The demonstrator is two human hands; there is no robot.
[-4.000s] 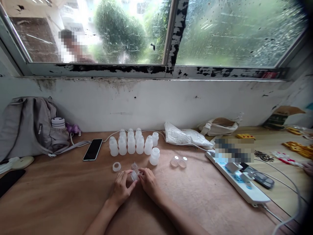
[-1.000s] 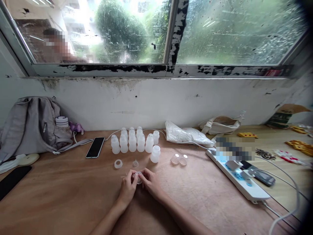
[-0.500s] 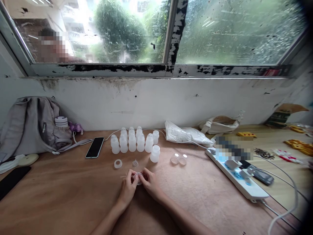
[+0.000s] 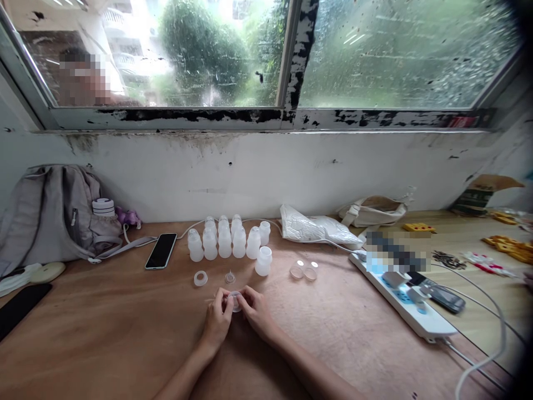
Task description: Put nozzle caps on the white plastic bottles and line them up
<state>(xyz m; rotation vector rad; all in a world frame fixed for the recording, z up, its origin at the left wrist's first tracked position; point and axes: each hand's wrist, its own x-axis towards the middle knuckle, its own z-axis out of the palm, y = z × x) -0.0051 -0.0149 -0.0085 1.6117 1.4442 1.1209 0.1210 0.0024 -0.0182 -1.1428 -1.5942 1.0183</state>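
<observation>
Between the fingertips of my left hand (image 4: pixel 220 311) and my right hand (image 4: pixel 255 312) is a translucent bottle ring (image 4: pixel 235 301), pinched from both sides just above the tabletop. My fingers partly cover it. Just beyond my hands lie a loose ring (image 4: pixel 200 278) and a small clear bottle nipple (image 4: pixel 230 276). An open-necked white bottle (image 4: pixel 264 263) stands upright to the right of the nipple, with a second open bottle (image 4: pixel 265 232) behind it. Several topped bottles (image 4: pixel 225 244) stand grouped at the back. Two clear caps (image 4: pixel 303 270) rest to the right.
A phone (image 4: pixel 161 251) lies left of the bottles, near a grey backpack (image 4: pixel 62 216). On the right are a power strip (image 4: pixel 403 297) with cables, a white plastic package (image 4: pixel 316 228) and a beige pouch (image 4: pixel 372 211). A person (image 4: pixel 85 80) shows at the window.
The ring has tilted slightly between my fingertips, and its round opening shows more. Both hands stay in nearly the same place.
</observation>
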